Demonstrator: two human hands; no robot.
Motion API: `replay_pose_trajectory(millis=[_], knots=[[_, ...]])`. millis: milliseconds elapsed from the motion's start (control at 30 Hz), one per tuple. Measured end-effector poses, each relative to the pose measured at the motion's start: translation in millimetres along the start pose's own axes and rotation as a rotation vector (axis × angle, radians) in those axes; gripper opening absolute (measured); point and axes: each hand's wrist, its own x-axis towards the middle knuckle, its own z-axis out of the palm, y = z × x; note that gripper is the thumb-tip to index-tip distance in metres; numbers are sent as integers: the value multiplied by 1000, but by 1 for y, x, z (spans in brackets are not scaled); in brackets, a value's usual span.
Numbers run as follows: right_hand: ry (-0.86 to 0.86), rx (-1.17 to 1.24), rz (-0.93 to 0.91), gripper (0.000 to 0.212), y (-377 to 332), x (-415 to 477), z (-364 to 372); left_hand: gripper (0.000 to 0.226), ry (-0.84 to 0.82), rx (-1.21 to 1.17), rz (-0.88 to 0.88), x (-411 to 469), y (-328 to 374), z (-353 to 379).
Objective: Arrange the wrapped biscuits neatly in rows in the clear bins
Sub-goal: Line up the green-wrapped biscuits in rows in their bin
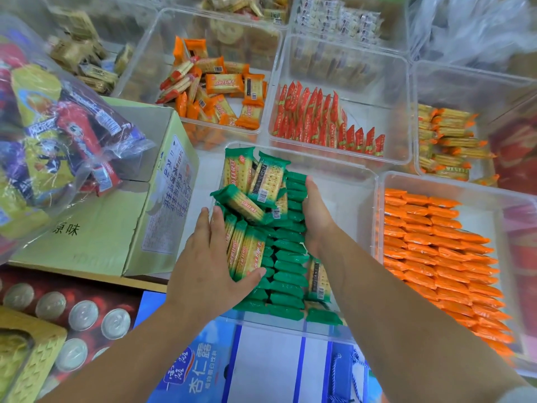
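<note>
Green-wrapped biscuit packs (287, 257) fill the left part of the clear bin (345, 175) in front of me, most standing on edge in rows, with a loose pile (252, 184) lying across the top at the far end. My left hand (209, 263) presses flat against the left side of the packs, thumb over a few upright ones. My right hand (316, 216) presses against their right side, fingers extended. The packs are squeezed between both hands. The right part of this bin is bare.
A bin of neatly rowed orange packs (436, 245) sits right. Behind are bins of red packs (319, 123), loose orange packs (215, 85) and yellow packs (447, 144). A green carton (116, 222) with a bag of snacks (52, 135) stands left; cans (84, 315) lie at lower left.
</note>
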Motion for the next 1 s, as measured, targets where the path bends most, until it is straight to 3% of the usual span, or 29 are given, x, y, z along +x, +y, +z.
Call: replay_pose_trajectory(millis=[100,200,300,433,533,633,833,1000], knots=[[-14,-8,-58,82,1,1,-14,126,15,70,-29,1,2,-1],[269,-245,-108,72,6,-3,-22,124,34,101,-52,1,3,-3],[478,-677,-232,47,20,-20,-34,124,53,112,-54,2,5,-5],[393,-1225,-93,51,44,-41,-43,123,83,129,-52,1,8,-6],[284,-1598,-41,38,57,-52,-37,122,100,126,-41,1,8,-7],[262,-1602,-54,37,66,-58,-36,120,100,122,-37,1,8,-8],[380,-1624,-226,29,71,-84,-35,117,87,106,-53,1,8,-7],[193,-1690,-106,24,80,-109,-33,119,100,53,-60,2,8,-5]])
